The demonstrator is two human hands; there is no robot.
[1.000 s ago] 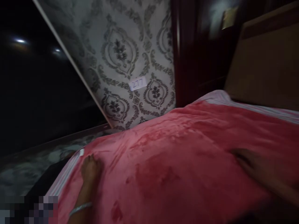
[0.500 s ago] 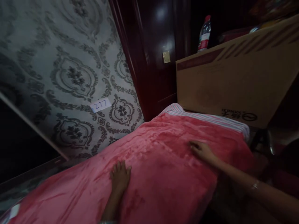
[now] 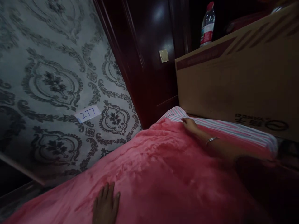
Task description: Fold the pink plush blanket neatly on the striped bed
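Observation:
A fluffy red blanket (image 3: 149, 177) covers a bed-like surface, with creases running across its middle. Its far end shows a pink, white and grey striped border (image 3: 224, 126). My left hand (image 3: 106, 202) lies flat on the blanket at the lower left, fingers stretched out. At the far end, my right hand (image 3: 190, 125), with a silver bangle on its wrist, has its fingers bent together on the blanket where the red meets the striped border. The fingertips are partly hidden.
A big cardboard box (image 3: 233, 81) stands just behind the blanket's far end, with a red-capped plastic bottle (image 3: 207, 26) at its top edge. A dark red wooden panel (image 3: 149, 77) and patterned wallpaper (image 3: 58, 84) with a paper label "277" (image 3: 88, 114) border the left side.
My right hand has moved forward over the blanket to its striped border. My left hand stays flat on the blanket, now lower in view as the view has shifted.

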